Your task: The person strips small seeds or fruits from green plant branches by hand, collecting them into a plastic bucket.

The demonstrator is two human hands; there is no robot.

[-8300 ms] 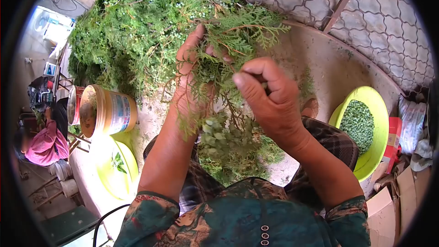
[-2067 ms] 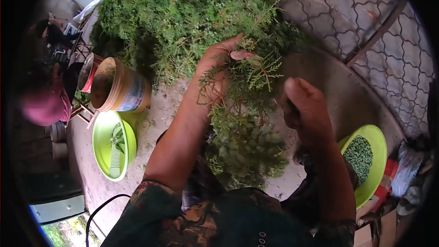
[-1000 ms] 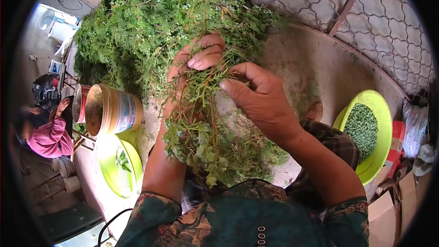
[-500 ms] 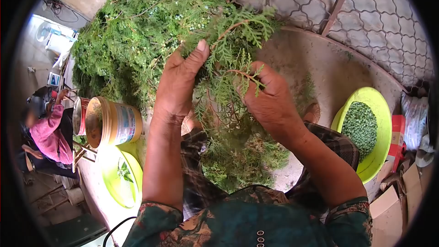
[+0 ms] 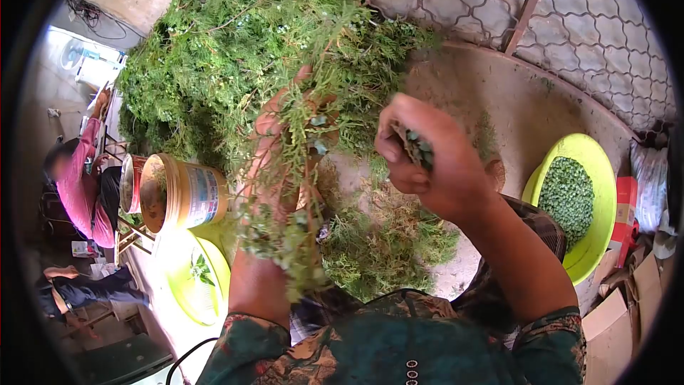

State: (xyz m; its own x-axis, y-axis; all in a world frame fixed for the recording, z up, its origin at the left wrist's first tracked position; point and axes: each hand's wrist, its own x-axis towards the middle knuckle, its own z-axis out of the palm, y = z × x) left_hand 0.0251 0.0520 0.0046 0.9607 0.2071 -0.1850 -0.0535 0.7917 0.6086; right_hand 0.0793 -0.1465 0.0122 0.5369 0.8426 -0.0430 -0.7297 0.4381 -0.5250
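Observation:
My left hand [image 5: 269, 148] is closed on a leafy evergreen branch [image 5: 288, 224]. The branch hangs down over my wrist, blurred at its lower end, with small blue-green cones among its leaves. Apart from it, to the right, my right hand [image 5: 445, 160] is curled around some small green cones [image 5: 417, 148], visible between the fingers. Behind my left hand rises a large pile of cut evergreen branches [image 5: 214, 64]. Loose sprigs [image 5: 377, 242] lie on the ground between my legs.
A lime-green basin [image 5: 607, 217] full of small green cones [image 5: 566, 196] stands at right, beside cardboard [image 5: 609, 317]. To the left are a yellow bucket [image 5: 203, 192] and another lime basin [image 5: 217, 271]. A person in pink [image 5: 82, 185] sits farther left. Wire mesh [image 5: 591, 36] lines the back.
My left hand has swung the branch down toward my forearm. My right hand has moved off the twigs and now holds cones. At left, the person in pink has shifted and another person's legs show.

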